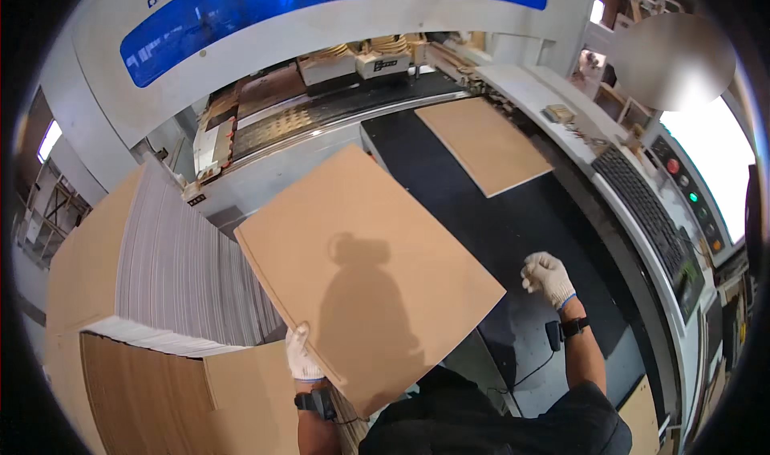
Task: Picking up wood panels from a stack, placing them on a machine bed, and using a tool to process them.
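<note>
My left hand [301,354], in a white knit glove, grips a large tan board panel [361,254] by its near left edge. The thumb lies on the panel's top face and the other fingers are hidden beneath it. The panel is tilted in front of my body, and my shadow falls across it. To the right of the panel's corner, my right hand [549,278], also gloved, hangs over the black machine bed [513,230]. Its fingers are half curled and a little apart, with nothing visible in them. Another tan panel [485,144] lies flat at the bed's far end.
A tall stack of panels [180,254] with pale grey edges stands on the left. Ahead is a large white machine [337,30] with a blue window. Along the right run a keyboard [642,202], a button panel [691,190] and a bright screen [718,162].
</note>
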`<action>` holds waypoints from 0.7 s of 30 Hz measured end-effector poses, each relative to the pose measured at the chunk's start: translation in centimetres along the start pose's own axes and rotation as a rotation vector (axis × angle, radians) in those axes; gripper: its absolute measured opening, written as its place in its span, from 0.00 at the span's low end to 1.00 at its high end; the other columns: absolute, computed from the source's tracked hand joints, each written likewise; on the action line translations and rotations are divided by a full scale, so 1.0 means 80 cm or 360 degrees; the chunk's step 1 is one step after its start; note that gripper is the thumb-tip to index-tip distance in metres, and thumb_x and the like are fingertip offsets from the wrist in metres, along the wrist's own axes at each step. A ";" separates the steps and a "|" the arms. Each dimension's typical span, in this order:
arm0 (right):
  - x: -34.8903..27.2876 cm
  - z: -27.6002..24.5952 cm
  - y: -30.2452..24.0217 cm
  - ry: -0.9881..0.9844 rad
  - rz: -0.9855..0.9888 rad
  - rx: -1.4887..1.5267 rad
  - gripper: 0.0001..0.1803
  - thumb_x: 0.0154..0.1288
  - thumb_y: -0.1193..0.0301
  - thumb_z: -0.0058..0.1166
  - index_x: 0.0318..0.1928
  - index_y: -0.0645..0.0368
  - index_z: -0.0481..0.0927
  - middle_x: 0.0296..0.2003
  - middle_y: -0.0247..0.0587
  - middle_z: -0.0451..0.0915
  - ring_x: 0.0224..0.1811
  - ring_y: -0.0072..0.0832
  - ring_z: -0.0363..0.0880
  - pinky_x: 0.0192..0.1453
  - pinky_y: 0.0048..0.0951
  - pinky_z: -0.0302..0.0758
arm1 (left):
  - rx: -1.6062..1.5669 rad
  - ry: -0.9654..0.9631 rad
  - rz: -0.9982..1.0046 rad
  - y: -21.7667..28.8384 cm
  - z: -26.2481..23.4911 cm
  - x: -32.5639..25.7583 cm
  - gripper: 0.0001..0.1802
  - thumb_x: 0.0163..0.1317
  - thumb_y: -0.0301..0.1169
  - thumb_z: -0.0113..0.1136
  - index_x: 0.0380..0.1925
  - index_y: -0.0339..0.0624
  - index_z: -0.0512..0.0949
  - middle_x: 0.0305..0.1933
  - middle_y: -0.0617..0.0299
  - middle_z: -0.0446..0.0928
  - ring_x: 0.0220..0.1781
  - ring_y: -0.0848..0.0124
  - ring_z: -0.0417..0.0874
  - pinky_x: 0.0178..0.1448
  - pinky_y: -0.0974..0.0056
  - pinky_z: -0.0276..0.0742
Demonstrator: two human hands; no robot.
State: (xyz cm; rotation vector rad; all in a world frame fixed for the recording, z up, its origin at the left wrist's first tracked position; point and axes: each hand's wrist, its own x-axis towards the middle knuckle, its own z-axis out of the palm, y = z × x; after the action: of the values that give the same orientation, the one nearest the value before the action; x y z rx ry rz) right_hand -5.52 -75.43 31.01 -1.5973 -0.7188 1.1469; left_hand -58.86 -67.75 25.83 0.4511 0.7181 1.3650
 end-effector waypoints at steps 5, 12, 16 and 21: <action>0.173 0.011 -0.014 0.0090 -0.0400 -0.0915 0.21 0.68 0.65 0.65 0.55 0.64 0.78 0.42 0.45 0.86 0.43 0.35 0.87 0.47 0.34 0.84 | 0.0045 -0.0068 -0.0012 0.001 0.050 0.113 0.29 0.66 0.32 0.66 0.65 0.34 0.71 0.56 0.52 0.81 0.50 0.58 0.88 0.52 0.53 0.90; 0.321 0.073 -0.087 0.0346 -0.0689 -0.1659 0.33 0.59 0.57 0.70 0.61 0.61 0.77 0.55 0.58 0.81 0.59 0.55 0.80 0.65 0.49 0.76 | -0.0051 -0.0125 -0.0122 -0.002 0.056 0.242 0.25 0.68 0.32 0.64 0.63 0.35 0.72 0.55 0.51 0.82 0.50 0.56 0.89 0.53 0.52 0.90; 0.389 0.088 -0.107 0.0349 -0.0766 -0.1889 0.36 0.59 0.54 0.70 0.63 0.60 0.76 0.60 0.56 0.78 0.65 0.53 0.75 0.69 0.48 0.72 | -0.0101 -0.0175 -0.0185 -0.006 0.108 0.305 0.25 0.68 0.32 0.63 0.62 0.35 0.72 0.56 0.50 0.82 0.52 0.55 0.88 0.53 0.52 0.90; 0.491 0.127 -0.098 0.0363 -0.0852 -0.2066 0.46 0.57 0.48 0.70 0.69 0.60 0.71 0.67 0.56 0.71 0.72 0.55 0.66 0.75 0.53 0.63 | -0.0156 -0.0226 -0.0348 -0.007 0.077 0.425 0.28 0.68 0.33 0.65 0.64 0.35 0.71 0.57 0.49 0.81 0.52 0.55 0.88 0.53 0.53 0.90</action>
State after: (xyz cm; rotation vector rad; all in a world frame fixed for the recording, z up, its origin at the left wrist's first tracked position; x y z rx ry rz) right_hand 0.42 -34.99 25.00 -2.2475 -1.7916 -0.0282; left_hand -52.67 -33.87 23.04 0.3758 0.5639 1.1454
